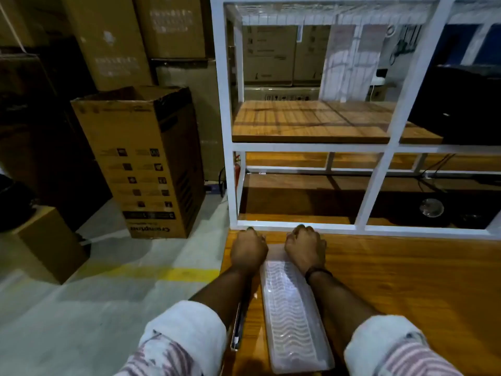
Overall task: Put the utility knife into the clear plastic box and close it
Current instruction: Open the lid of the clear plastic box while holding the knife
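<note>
A long clear plastic box with a wavy ribbed lid lies lengthwise on the wooden table, running away from me. Its lid lies flat on top. My left hand is curled at the box's far left corner. My right hand is curled over the far right end, and both hide the fingertips. A slim dark utility knife with a pale tip lies along the table's left edge, beside the box and partly under my left forearm.
A white metal frame with glass panes stands right behind the hands, across the table. To the left the table ends above a grey floor with a yellow line. Cardboard boxes stand on that floor.
</note>
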Demonstrator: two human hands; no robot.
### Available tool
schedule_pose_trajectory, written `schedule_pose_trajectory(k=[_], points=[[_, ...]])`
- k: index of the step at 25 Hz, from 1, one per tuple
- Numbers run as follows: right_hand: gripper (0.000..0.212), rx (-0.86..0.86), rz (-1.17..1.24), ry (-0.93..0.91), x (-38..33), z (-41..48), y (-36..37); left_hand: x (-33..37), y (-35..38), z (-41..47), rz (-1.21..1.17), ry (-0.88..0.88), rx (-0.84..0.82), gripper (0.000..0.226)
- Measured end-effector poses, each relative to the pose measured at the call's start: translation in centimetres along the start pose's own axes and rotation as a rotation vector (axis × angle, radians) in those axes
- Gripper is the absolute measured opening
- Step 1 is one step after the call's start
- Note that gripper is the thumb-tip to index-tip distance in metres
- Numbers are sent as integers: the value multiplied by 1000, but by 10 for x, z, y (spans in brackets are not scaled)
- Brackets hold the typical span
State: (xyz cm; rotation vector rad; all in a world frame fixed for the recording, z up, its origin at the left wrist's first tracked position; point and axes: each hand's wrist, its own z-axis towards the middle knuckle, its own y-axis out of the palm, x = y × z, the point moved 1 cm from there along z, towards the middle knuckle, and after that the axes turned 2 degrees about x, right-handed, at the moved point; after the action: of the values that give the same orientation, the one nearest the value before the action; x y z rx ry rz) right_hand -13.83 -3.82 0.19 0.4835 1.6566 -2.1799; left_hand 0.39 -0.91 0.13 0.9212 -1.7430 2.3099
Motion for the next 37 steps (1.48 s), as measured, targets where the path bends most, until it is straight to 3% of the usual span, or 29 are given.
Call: schedule_pose_trajectory(k=[5, 14, 23, 37], points=[[39, -22, 135, 174, 19, -10, 18, -7, 29, -24, -177, -178, -64, 45], [43, -25, 126, 117, 23, -1, 29, -14, 41, -25, -364, -118, 65, 40], [40, 46, 137, 81, 21, -2, 26, -16, 43, -27, -388, -138, 38, 42], [38, 21, 140, 80, 19, -5, 21, -12, 28, -34, -397, -160, 42, 41]])
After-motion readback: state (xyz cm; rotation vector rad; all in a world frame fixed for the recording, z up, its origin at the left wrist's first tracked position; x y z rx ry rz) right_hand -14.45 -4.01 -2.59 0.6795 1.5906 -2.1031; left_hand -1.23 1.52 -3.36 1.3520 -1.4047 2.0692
